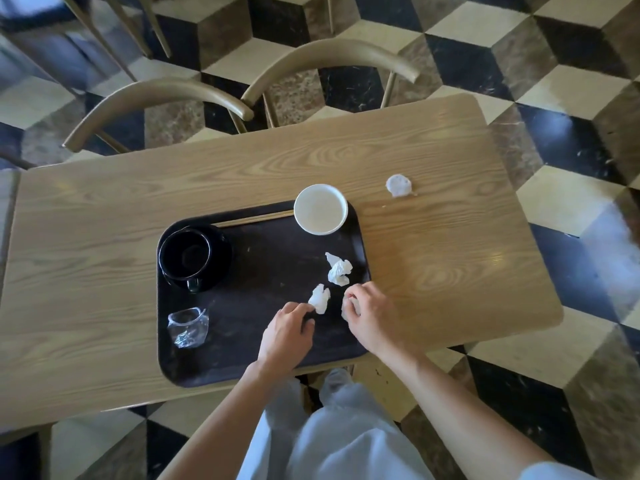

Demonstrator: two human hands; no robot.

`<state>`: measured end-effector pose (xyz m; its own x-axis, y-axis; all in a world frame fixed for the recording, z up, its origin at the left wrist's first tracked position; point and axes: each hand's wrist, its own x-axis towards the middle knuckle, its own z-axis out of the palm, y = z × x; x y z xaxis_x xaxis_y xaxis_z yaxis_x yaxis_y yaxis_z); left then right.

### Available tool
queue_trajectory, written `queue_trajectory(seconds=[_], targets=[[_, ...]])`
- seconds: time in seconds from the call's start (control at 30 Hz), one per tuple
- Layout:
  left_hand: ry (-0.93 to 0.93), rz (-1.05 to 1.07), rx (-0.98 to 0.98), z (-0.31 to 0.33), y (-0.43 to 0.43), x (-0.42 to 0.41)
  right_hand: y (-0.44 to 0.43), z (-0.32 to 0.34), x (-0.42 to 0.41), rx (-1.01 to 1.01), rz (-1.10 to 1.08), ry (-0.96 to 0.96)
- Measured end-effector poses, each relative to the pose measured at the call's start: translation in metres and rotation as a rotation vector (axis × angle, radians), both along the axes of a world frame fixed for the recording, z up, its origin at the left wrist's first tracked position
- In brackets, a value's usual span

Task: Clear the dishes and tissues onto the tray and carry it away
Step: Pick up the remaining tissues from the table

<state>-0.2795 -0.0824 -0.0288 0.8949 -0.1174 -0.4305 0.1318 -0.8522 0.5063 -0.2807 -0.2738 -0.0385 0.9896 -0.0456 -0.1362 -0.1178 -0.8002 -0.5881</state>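
Observation:
A dark tray [242, 355] lies on the wooden table. On it stand a black cup [185, 254] on a black saucer, a white bowl [320, 208], chopsticks [254, 218], a crumpled clear plastic cup [188, 328] and a crumpled tissue [339, 269]. My left hand [285, 336] pinches a second crumpled tissue [320, 298] over the tray. My right hand [372, 315] is curled around a third tissue [346, 308] at the tray's right edge. One more tissue wad [399, 185] lies on the table beyond the tray's far right corner.
The wooden table [433, 271] has rounded corners. Two curved-back wooden chairs [329, 58] stand at its far side. The patterned tile floor [554, 98] surrounds it. My legs in light trousers [339, 427] are at the near edge.

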Motion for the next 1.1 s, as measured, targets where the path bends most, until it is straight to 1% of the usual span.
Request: queue_trajectory(seconds=[0.07,0.13,0.23,0.37,0.5,0.57,0.63,0.67,0.77,0.87,0.97,1.1], targets=[[0.000,-0.008,-0.019,-0.001,-0.001,0.000,0.006,-0.002,-0.005,-0.025,0.068,0.028],[-0.006,0.001,-0.015,-0.003,0.002,0.002,0.008,-0.005,-0.008,-0.095,0.108,0.066],[-0.016,0.036,-0.001,-0.004,0.009,0.005,0.006,-0.007,-0.011,-0.173,0.057,0.048],[-0.022,-0.005,-0.024,-0.006,0.018,0.015,0.006,-0.006,-0.013,-0.094,-0.045,0.083],[-0.066,-0.047,-0.067,-0.004,0.027,0.043,0.004,0.005,0.004,0.029,-0.311,0.072],[-0.138,-0.081,-0.109,0.002,0.029,0.064,-0.001,0.013,0.015,0.123,-0.407,0.083],[-0.230,-0.115,-0.149,0.011,0.029,0.089,-0.009,0.023,0.026,0.211,-0.484,0.143],[-0.278,-0.124,-0.166,0.017,0.027,0.104,-0.014,0.028,0.032,0.224,-0.506,0.163],[-0.401,-0.146,-0.217,0.038,0.015,0.154,-0.032,0.045,0.052,0.216,-0.536,0.116],[-0.430,-0.248,-0.235,0.056,-0.007,0.210,-0.055,0.054,0.076,0.183,-0.574,0.087],[-0.374,-0.369,-0.200,0.062,-0.034,0.263,-0.080,0.055,0.100,0.192,-0.648,0.064],[-0.274,-0.581,-0.020,0.047,-0.073,0.310,-0.110,0.043,0.130,0.149,-0.740,0.047]])
